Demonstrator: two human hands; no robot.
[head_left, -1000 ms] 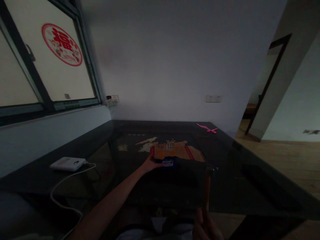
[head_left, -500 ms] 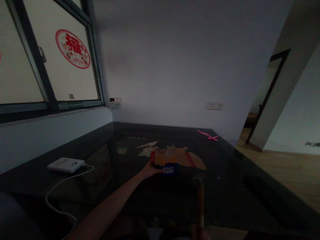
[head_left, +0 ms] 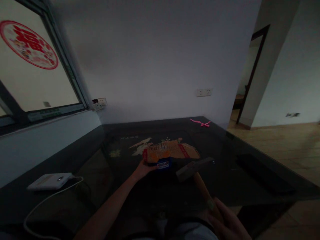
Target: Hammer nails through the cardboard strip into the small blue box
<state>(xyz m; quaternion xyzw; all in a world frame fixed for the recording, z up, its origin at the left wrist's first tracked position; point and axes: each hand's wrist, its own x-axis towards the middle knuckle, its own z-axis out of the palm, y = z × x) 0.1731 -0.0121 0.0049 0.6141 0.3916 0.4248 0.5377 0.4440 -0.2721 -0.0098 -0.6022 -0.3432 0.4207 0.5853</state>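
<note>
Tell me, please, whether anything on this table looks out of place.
The cardboard box held by the left hand has what look like nails standing upright from its top; a pink ribbon lies at the far edge of the table.

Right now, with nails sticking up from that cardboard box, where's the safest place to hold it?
Take the cardboard box by its near-left side wall, low, coming from the left. The nails stand upright along its top, and the hammer in the right hand sits to its right. The left hand has that grip.
</note>
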